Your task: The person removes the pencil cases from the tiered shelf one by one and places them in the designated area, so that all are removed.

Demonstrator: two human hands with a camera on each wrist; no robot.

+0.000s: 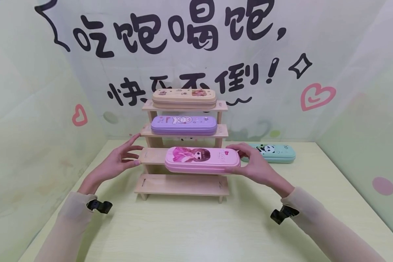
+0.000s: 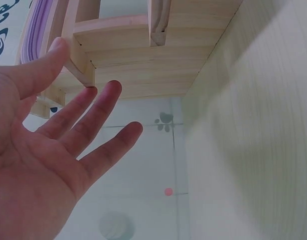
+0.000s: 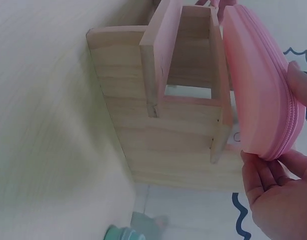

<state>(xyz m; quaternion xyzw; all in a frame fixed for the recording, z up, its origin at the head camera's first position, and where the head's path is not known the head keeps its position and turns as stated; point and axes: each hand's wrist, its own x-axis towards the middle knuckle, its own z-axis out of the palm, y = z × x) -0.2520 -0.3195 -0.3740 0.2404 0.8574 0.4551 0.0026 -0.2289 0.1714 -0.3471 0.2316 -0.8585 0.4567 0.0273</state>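
Note:
My right hand (image 1: 253,165) grips the right end of a pink pencil case (image 1: 213,160) with a doll picture on its lid. In the right wrist view the thumb lies on one side of the pink case (image 3: 263,85) and the fingers curl at its end. The case is over the third step down of a wooden stepped rack (image 1: 152,155), overlapping its right part. My left hand (image 1: 118,160), fingers spread, is at the left end of that step; in the left wrist view its fingertips (image 2: 113,87) are right by the board's edge.
A cream pencil case (image 1: 183,98) lies on the top step and a purple one (image 1: 183,124) on the step below. The lowest step (image 1: 183,184) is bare wood. A mint-green panda case (image 1: 276,153) lies on the table (image 1: 190,229) behind my right hand. Printed walls enclose the table.

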